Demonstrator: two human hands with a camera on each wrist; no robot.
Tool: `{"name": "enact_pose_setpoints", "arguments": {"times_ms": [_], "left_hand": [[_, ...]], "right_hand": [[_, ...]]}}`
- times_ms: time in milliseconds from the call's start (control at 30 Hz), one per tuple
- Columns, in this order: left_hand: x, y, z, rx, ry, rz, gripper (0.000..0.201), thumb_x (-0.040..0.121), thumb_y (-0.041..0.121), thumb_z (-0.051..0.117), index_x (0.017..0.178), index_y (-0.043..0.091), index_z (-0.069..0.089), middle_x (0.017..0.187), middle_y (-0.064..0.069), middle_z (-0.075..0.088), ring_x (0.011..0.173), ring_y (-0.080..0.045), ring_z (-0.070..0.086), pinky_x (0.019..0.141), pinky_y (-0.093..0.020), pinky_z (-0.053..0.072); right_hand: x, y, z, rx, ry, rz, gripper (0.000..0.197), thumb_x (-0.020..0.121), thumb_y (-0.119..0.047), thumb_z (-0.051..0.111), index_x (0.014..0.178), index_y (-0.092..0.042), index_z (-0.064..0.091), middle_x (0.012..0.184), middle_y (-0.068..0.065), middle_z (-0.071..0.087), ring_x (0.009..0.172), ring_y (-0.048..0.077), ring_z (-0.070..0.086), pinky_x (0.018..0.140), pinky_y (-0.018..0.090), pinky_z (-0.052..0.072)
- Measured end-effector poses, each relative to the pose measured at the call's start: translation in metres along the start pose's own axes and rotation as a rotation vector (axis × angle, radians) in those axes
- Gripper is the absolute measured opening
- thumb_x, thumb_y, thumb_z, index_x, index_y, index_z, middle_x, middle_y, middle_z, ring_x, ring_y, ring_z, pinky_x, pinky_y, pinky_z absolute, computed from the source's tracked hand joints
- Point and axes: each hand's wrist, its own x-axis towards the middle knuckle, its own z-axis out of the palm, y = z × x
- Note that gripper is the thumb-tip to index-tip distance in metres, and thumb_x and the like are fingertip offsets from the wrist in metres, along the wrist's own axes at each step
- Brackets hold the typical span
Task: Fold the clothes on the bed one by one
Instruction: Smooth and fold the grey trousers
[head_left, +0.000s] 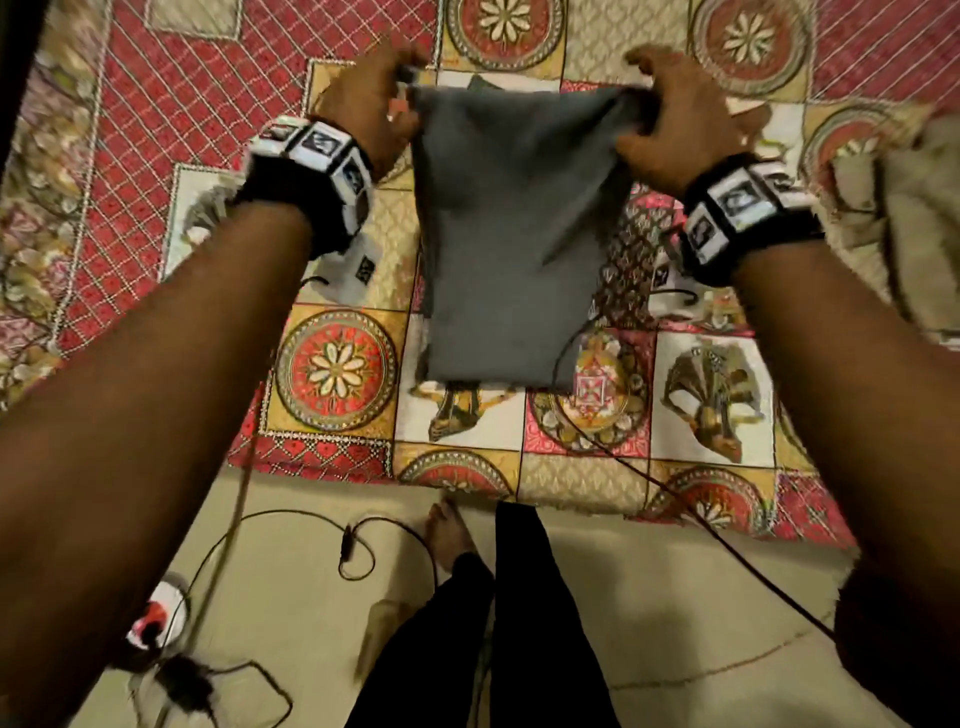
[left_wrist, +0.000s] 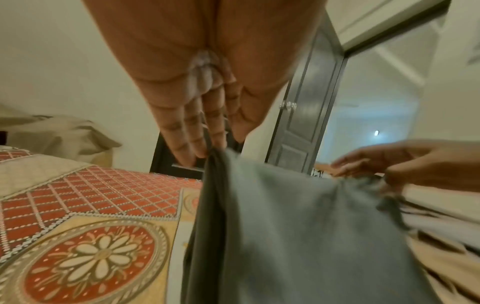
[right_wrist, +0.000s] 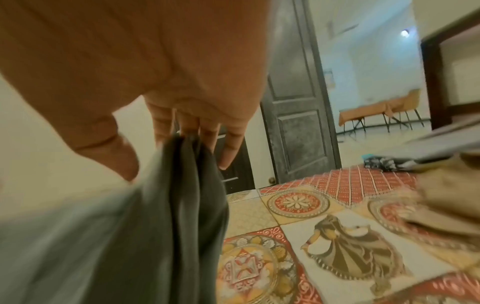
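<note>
1. Covering the bed (head_left: 171, 130), a red and gold patterned spread runs under both hands; an open grey door (right_wrist: 296, 115) stands beyond them.
2. Left hand (head_left: 371, 98) and right hand (head_left: 680, 124) each pinch a top corner of the grey garment (head_left: 514, 234), which hangs between them.
3. A beige cloth pile (head_left: 904, 218) lies right of the right hand; the bed's edge lies below both wrists, with cables (head_left: 291, 525) on the floor (head_left: 649, 597).

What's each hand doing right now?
Left hand: closed, gripping one top corner of the grey garment.
Right hand: closed, gripping the other top corner.
</note>
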Motion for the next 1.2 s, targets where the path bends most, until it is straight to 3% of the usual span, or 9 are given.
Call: {"name": "enact_pose_setpoints", "arguments": {"times_ms": [100,267,367,467,633,800,900,1067,1200], "left_hand": [[0.010,0.000,0.041,0.186,-0.148,-0.039,0.059,0.089,0.033,0.054,0.142,0.007,0.047,0.142,-0.023,0.049,0.128,-0.040,0.049,0.104,-0.041,0.037],[-0.067,-0.014,0.115,0.107,-0.314,-0.063,0.073,0.094,0.028,0.063,0.151,-0.002,0.029,0.161,-0.022,0.020,0.149,-0.037,0.019,0.121,-0.037,0.013],[-0.117,-0.021,0.143,0.056,-0.204,-0.113,0.070,0.094,0.034,0.063,0.150,0.004,0.035,0.163,-0.014,0.019,0.151,-0.031,0.017,0.123,-0.037,0.014],[-0.126,-0.019,0.164,0.074,-0.116,-0.101,0.060,0.097,0.033,0.050,0.149,0.007,0.037,0.165,-0.012,0.016,0.152,-0.031,0.014,0.123,-0.045,0.017],[-0.069,-0.004,0.194,0.133,-0.119,-0.034,0.057,0.099,0.020,0.042,0.154,0.010,0.032,0.165,-0.012,0.014,0.153,-0.032,0.009,0.123,-0.048,0.015],[-0.062,-0.031,0.231,0.280,-0.210,-0.146,0.066,0.102,0.043,0.030,0.159,0.013,0.014,0.167,-0.006,0.003,0.154,-0.024,0.001,0.123,-0.047,0.012],[-0.099,-0.035,0.241,0.310,-0.139,-0.224,0.076,0.100,0.054,0.033,0.159,0.011,0.011,0.167,-0.007,0.001,0.154,-0.026,-0.002,0.124,-0.047,0.010],[-0.122,-0.017,0.241,0.233,-0.098,-0.411,0.083,0.098,0.061,0.030,0.159,0.007,0.010,0.167,-0.011,0.000,0.154,-0.028,-0.004,0.123,-0.050,0.013],[-0.086,-0.010,0.199,0.113,-0.006,-0.330,0.080,0.099,0.056,0.035,0.158,0.007,0.012,0.167,-0.013,-0.001,0.154,-0.027,-0.001,0.125,-0.041,0.007]], "right_hand": [[0.017,0.017,0.027,-0.028,-0.052,0.019,0.067,0.085,-0.035,0.050,0.148,-0.011,0.045,0.146,0.016,0.050,0.132,0.033,0.049,0.111,0.039,0.040],[-0.066,0.033,0.085,0.003,-0.056,0.040,0.048,0.091,-0.018,0.060,0.138,-0.008,0.054,0.140,0.017,0.054,0.130,0.033,0.047,0.113,0.042,0.036],[-0.120,0.036,0.117,-0.040,-0.112,0.029,0.049,0.094,-0.027,0.056,0.140,-0.009,0.053,0.150,0.013,0.048,0.142,0.031,0.039,0.120,0.043,0.028],[-0.139,0.039,0.147,-0.066,-0.089,-0.070,0.050,0.096,-0.032,0.053,0.139,-0.006,0.056,0.150,0.015,0.049,0.145,0.033,0.037,0.119,0.049,0.031],[-0.099,0.016,0.189,-0.027,-0.064,-0.123,0.051,0.098,-0.015,0.052,0.147,0.000,0.045,0.157,0.018,0.039,0.150,0.034,0.029,0.123,0.049,0.026],[-0.079,0.039,0.229,-0.163,-0.127,-0.070,0.056,0.104,-0.027,0.043,0.153,-0.001,0.036,0.162,0.016,0.031,0.152,0.031,0.025,0.121,0.052,0.026],[-0.104,0.059,0.233,-0.211,-0.108,-0.046,0.068,0.106,-0.044,0.039,0.158,-0.004,0.024,0.168,0.013,0.017,0.156,0.030,0.010,0.126,0.049,0.014],[-0.120,0.059,0.217,-0.090,-0.077,0.090,0.076,0.105,-0.051,0.040,0.159,-0.002,0.018,0.168,0.015,0.010,0.157,0.030,0.005,0.124,0.053,0.018],[-0.078,0.061,0.175,-0.004,0.008,0.040,0.071,0.105,-0.045,0.044,0.158,-0.002,0.022,0.168,0.015,0.014,0.156,0.029,0.008,0.126,0.050,0.016]]}}
